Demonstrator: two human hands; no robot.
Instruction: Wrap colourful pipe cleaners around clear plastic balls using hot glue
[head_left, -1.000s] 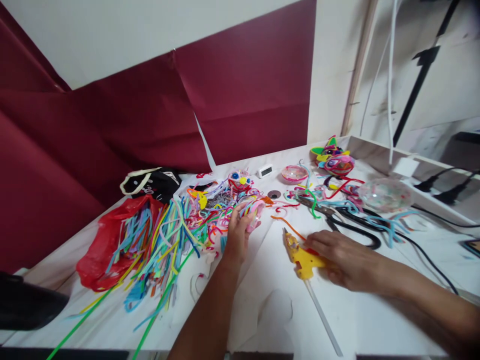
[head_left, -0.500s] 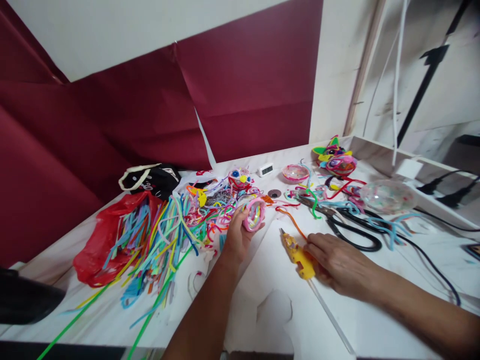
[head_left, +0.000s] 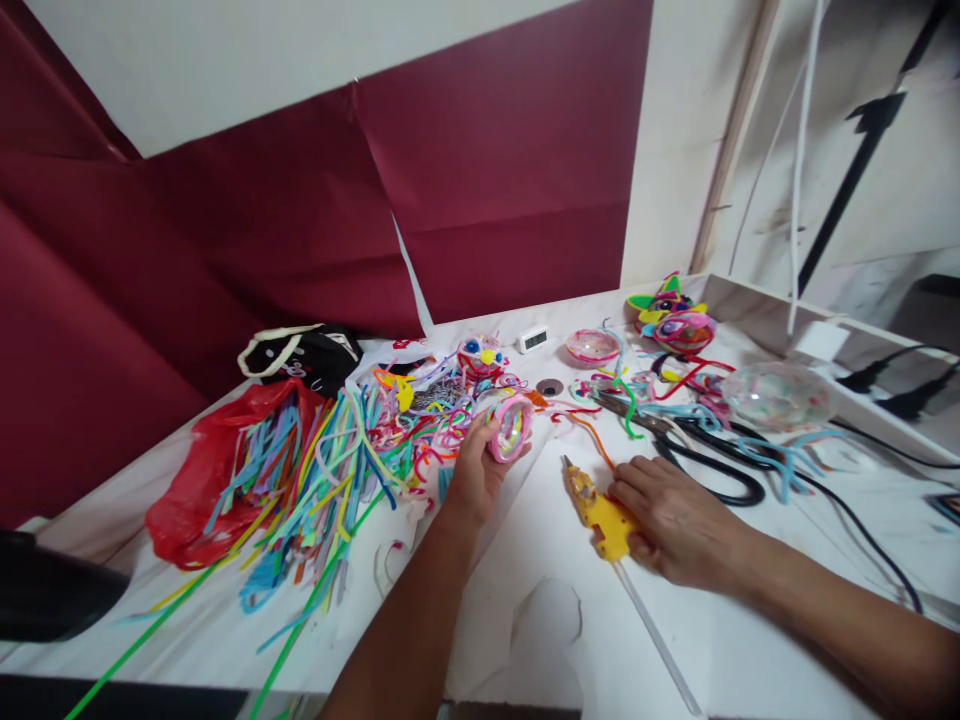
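In my left hand [head_left: 480,465] is a small round clear cup [head_left: 513,428] with a fuzzy pink rim and yellow strands inside, tilted toward the right. My fingers and thumb are closed around its left side and underneath. My right hand [head_left: 671,520] is closed on the handle of a yellow hot glue gun [head_left: 600,508], whose nozzle points away toward the back left. A clear glue stick [head_left: 660,640] sticks out of the gun's rear. An orange pipe cleaner [head_left: 598,440] runs up to my right fingertips; whether they touch it I cannot tell.
Black-handled scissors [head_left: 720,490] lie just beyond my right hand. A red plastic bag [head_left: 187,500] spills pipe cleaners [head_left: 330,480] on the left. Decorated round pieces [head_left: 480,355], a pink-edged bowl [head_left: 594,347] and a clear dome [head_left: 780,395] stand farther back. A black cable crosses the right side.
My right hand and the glue gun have shifted very slightly. The cup in my left hand has turned a little, its opening facing me more. The rest stays put.
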